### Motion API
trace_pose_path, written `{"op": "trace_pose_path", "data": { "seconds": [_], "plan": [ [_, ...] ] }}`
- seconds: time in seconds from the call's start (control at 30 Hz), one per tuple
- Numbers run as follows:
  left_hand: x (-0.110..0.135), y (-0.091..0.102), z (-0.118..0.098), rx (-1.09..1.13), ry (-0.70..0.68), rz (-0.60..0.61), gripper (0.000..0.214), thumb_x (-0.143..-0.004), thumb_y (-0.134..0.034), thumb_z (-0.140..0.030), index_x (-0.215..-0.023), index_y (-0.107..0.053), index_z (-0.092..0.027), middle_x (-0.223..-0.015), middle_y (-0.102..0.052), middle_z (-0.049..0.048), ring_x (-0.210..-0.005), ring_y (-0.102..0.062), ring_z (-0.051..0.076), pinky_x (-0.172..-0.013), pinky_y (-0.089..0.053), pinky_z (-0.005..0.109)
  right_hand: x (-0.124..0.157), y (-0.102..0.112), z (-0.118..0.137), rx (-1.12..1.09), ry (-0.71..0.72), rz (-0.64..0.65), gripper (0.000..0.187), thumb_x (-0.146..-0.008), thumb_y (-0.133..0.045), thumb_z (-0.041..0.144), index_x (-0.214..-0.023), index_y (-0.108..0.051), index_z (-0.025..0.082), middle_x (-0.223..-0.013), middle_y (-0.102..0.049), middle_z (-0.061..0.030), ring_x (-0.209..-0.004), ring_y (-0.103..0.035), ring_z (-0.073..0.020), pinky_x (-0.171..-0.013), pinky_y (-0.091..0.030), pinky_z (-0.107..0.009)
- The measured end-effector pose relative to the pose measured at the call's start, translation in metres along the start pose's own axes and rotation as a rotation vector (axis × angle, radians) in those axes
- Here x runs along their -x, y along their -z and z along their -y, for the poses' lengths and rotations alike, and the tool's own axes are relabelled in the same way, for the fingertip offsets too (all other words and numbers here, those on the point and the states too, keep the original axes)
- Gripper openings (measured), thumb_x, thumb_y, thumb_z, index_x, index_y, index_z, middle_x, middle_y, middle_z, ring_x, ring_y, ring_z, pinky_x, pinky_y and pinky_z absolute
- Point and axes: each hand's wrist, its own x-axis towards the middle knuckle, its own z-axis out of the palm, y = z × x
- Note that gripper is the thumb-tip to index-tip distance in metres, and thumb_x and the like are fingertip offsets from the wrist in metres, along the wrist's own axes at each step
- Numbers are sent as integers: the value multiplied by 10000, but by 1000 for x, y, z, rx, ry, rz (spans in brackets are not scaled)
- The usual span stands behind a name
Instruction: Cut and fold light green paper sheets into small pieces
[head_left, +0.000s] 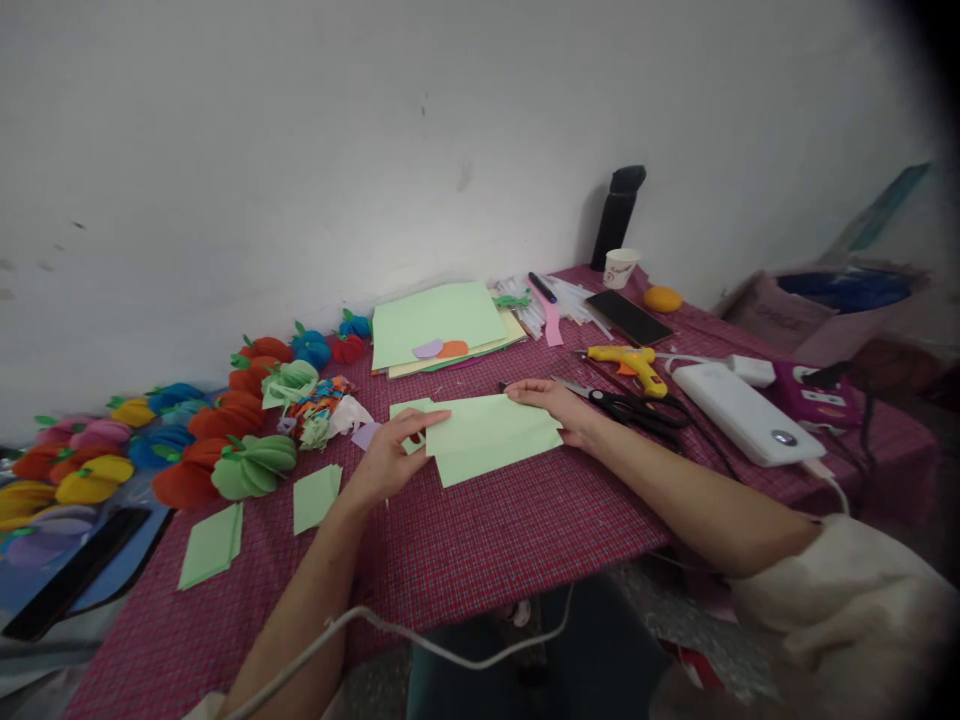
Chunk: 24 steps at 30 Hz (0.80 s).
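Observation:
Between my two hands is a pale green sheet of paper (491,440), seemingly more than one layer, held just above the cloth. My left hand (394,450) pinches its left edge, thumb and fingers closed. At the right end, my right hand (555,408) grips the upper corner. A smaller green piece (409,410) lies partly behind my left hand. Two stacks of cut green paper, one nearer (316,497) and one farther left (211,545), rest on the table. Black-handled scissors (637,408) lie just right of my right hand.
Colourful paper pumpkins (255,465) crowd the left side beside paper scraps (322,410). Large green sheets (439,320) are stacked at the back. Rightward are a yellow glue gun (630,362), phone (628,317), paper cup (620,268), black bottle (619,215) and white power bank (750,412). A white cable (450,652) hangs in front.

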Motion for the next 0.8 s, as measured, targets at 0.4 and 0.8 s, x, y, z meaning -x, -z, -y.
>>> {"op": "trace_pose_path", "data": {
  "seconds": [0.4, 0.8],
  "plan": [
    [2, -40, -15, -896, -298, -220, 150, -775, -488, -155, -886, -588, -161, -895, -558, 90, -824, -497, 205, -726, -378, 331, 30, -38, -7, -151, 153, 508, 616, -669, -570, 582, -1148, -441, 219, -1170, -526, -91, -1046, -510, -199, -874, -412, -353],
    [5, -44, -43, -791, -429, -378, 479, -725, -591, -378, -1130, -453, -163, -1094, -499, 139, -1017, -470, 260, -840, -362, 416, 22, -22, 0, 196, 289, 122, 264, -730, -595, 369, -866, -616, 142, -749, -637, 2, -642, -546, -114, -642, -417, -241]
  ]
}}
